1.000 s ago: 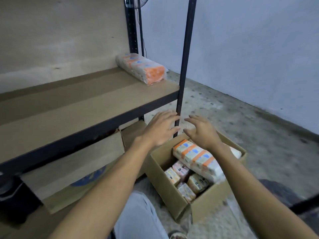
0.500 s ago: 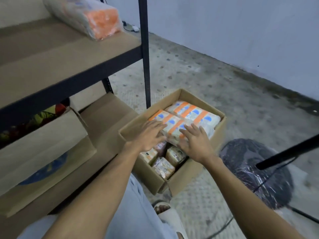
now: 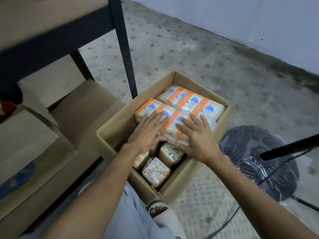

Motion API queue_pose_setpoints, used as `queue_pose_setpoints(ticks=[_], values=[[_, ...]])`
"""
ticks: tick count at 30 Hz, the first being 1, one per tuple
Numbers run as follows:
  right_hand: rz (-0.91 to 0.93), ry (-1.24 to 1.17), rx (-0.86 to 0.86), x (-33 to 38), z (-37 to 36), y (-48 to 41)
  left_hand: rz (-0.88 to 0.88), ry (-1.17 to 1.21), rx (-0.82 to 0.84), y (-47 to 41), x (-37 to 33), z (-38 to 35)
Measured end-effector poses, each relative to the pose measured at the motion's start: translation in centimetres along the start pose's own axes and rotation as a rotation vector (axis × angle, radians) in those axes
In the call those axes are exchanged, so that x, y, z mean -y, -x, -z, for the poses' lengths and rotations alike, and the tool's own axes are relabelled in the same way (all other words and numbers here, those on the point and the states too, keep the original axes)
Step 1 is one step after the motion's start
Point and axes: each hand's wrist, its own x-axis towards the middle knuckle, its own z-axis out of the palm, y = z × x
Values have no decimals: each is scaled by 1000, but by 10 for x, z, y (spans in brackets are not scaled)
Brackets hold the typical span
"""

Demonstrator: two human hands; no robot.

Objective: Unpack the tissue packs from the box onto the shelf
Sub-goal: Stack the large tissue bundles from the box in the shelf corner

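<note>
An open cardboard box (image 3: pixel 110 137) stands on the floor, filled with orange-and-white tissue packs. The near top pack (image 3: pixel 151 107) lies lengthwise across the box with a second pack (image 3: pixel 195 100) behind it. My left hand (image 3: pixel 148 131) rests flat on the near pack's left part, fingers spread. My right hand (image 3: pixel 195 135) lies flat on its right end, thumb at the pack's near edge. Neither hand has closed around it. Smaller packs (image 3: pixel 155 171) stand upright lower in the box. The wooden shelf (image 3: pixel 43 19) with its dark frame is at the upper left.
A black shelf post (image 3: pixel 124 49) stands just behind the box. Folded cardboard boxes (image 3: pixel 34 140) lie under the shelf at left. A black plastic-wrapped fan base (image 3: pixel 255 157) with a cable sits right of the box. My sandalled foot (image 3: pixel 157 209) touches the box's near corner.
The view has dropped from the shelf to the box. Both hands came down from above the box and now lie flat on the near top pack.
</note>
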Motion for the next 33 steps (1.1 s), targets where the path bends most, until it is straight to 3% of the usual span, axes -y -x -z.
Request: queue_pose_setpoints(ticks=[6,22,33], values=[[22,-19,35,0,1,-2,-41,79,2,-10,1,-4],[93,-105,-97,12,44,3,30,258,-246,14,-9,36],[190,-75,-394,48,127,20,9,167,-374,49,-33,133]])
